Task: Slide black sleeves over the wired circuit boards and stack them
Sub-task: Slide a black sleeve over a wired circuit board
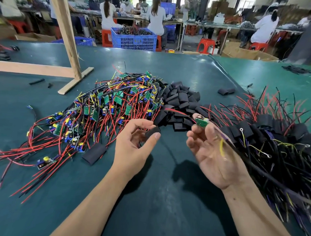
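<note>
I see the left hand [132, 145] raised above the green table mat [165, 198], thumb and fingers curled around one black sleeve [152, 132], which it pinches at the fingertips. The right hand [212, 152] is palm-up, its fingertips pinching a small green circuit board [201, 122]; the board's red lead runs up and left, and its black and yellow wires cross the palm toward the right wrist. Sleeve and board are near each other but apart.

Behind the left hand lies a heap of bare wired boards [105, 105] with red, black and yellow leads spreading toward the left edge. A pile of loose black sleeves [180, 103] sits just beyond both hands, touching that heap. One flat sleeve [94, 153] lies alone left of the left forearm. To the right, a stack of sleeved boards [275, 137] fans its wires outward, partly hidden by the right hand. A wooden frame [68, 48] stands at far left, and a blue crate [134, 39] sits beyond the table.
</note>
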`<state>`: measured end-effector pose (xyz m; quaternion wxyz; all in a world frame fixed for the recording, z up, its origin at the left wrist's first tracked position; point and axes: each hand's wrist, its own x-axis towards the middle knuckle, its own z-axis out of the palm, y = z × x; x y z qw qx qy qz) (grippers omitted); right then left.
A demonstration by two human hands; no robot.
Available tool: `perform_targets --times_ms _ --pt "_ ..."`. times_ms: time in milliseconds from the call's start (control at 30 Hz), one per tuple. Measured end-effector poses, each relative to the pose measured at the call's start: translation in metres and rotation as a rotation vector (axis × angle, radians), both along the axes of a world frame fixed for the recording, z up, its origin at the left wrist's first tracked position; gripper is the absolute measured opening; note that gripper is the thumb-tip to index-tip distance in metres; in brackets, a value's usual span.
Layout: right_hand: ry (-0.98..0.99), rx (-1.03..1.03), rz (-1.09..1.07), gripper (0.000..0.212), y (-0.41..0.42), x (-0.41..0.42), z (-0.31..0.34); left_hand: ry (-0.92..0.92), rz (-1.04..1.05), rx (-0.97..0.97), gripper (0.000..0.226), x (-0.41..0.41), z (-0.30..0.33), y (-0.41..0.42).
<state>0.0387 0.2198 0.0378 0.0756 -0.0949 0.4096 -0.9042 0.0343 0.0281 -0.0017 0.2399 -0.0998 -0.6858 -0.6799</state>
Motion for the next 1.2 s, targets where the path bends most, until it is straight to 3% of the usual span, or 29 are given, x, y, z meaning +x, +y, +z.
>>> perform_targets --times_ms 67,367,500,567,733,900,1067,1200 --pt "-0.041 0.022 -0.020 0.031 0.001 0.001 0.002 -0.023 -0.038 0.014 0.023 0.000 0.001 -0.001" --pt "0.009 0.158 -0.079 0.024 0.006 0.002 0.009 -0.132 -0.310 0.318 0.025 -0.002 0.003 -0.004" --pt "0.116 0.281 -0.282 0.040 0.006 0.005 0.009 -0.154 -0.313 0.317 0.023 -0.004 0.003 -0.006" --pt "0.146 0.337 -0.387 0.037 0.007 0.005 0.006 -0.159 -0.331 0.303 0.023 -0.004 0.002 -0.005" --pt "0.216 0.437 -0.373 0.052 0.003 0.006 0.006 -0.167 -0.353 0.299 0.023 -0.005 0.001 -0.005" --pt "0.270 0.373 -0.242 0.059 0.011 0.008 0.009 -0.176 -0.356 0.304 0.025 -0.005 0.000 -0.005" --pt "0.335 0.246 -0.237 0.027 0.013 0.006 0.011 -0.203 -0.344 0.320 0.021 -0.006 0.001 -0.006" --pt "0.256 0.209 -0.278 0.037 0.014 0.004 0.014 -0.242 -0.342 0.406 0.017 -0.008 0.003 -0.007"
